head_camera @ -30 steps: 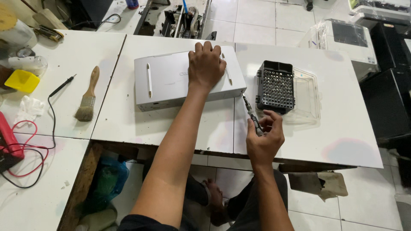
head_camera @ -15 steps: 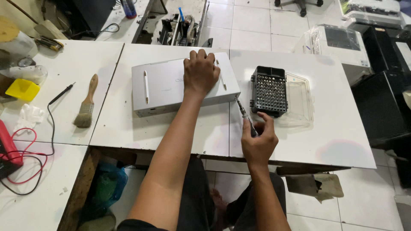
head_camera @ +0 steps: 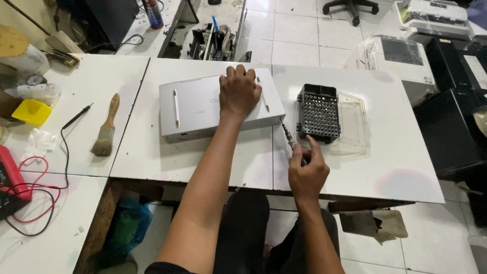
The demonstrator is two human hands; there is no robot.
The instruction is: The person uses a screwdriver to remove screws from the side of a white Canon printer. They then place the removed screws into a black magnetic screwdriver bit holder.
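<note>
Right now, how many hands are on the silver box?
1. The left hand lies flat on top of the silver box. The right hand is off it, holding a screwdriver at its right front corner.

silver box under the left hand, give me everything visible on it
The silver box is a flat, wide rectangular case, matt grey, metal or plastic by its look. Two pale slim strips run across its top, one near each end. It lies flat on the white table. The left hand presses palm-down on its right half. The screwdriver tip, held by the right hand, meets its front right corner.
</note>
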